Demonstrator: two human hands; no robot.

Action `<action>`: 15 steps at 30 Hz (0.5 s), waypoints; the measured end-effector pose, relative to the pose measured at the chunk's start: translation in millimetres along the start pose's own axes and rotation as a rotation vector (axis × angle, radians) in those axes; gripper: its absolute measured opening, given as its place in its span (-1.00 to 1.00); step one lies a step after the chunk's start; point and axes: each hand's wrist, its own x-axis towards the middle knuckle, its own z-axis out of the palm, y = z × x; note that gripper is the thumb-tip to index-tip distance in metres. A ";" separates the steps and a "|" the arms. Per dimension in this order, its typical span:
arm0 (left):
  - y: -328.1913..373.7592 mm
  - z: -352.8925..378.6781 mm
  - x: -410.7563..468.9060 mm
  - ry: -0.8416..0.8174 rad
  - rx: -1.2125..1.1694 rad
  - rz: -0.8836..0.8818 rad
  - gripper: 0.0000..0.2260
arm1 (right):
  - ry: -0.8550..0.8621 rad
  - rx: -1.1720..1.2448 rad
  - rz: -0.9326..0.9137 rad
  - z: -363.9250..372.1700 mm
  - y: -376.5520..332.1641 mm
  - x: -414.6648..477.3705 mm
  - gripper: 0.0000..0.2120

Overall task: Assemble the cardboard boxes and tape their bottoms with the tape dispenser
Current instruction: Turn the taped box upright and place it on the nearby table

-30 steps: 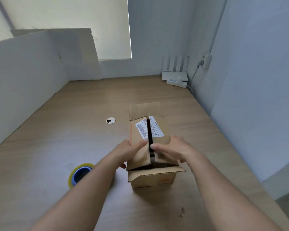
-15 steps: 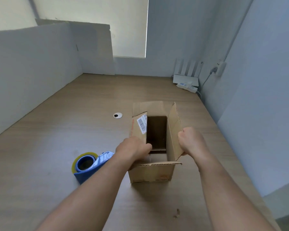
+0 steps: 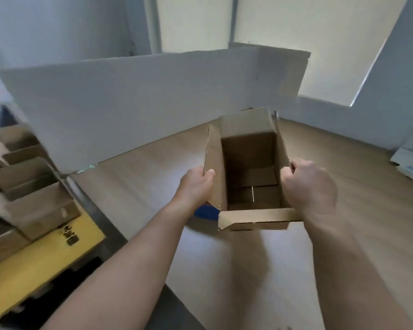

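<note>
An open-topped brown cardboard box (image 3: 248, 167) is held above the wooden table (image 3: 343, 234), its mouth facing me and its four top flaps spread out. Through the opening I see the folded bottom flaps with a thin seam. My left hand (image 3: 197, 185) grips the left flap and my right hand (image 3: 306, 184) grips the right flap. A blue bit of the tape dispenser (image 3: 206, 211) peeks out below the box's left side; the rest is hidden.
A white partition board (image 3: 129, 103) stands along the table's left side. Beyond the table's left edge, several assembled cardboard boxes (image 3: 34, 198) sit on a yellow cart (image 3: 45, 256). A white device (image 3: 410, 163) lies at the far right.
The top flaps went from pressed together to spread apart. Both hands now hold the box lifted off the table, and my view has swung left, bringing the cart of boxes into sight.
</note>
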 end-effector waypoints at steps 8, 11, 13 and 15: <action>-23.9 -69.5 -58.5 0.367 0.015 -0.017 -0.66 | -0.095 0.069 -0.252 7.7 -79.2 -27.7 -0.90; -41.5 -96.3 -79.1 0.441 0.055 -0.058 -0.70 | -0.182 0.091 -0.320 24.7 -101.1 -45.3 -0.90; -54.4 -112.1 -94.7 0.484 0.105 -0.108 -0.70 | -0.238 0.105 -0.353 35.2 -116.5 -60.0 -0.91; -66.9 -127.7 -110.8 0.524 0.134 -0.162 -0.70 | -0.285 0.106 -0.398 45.4 -131.6 -76.8 -0.91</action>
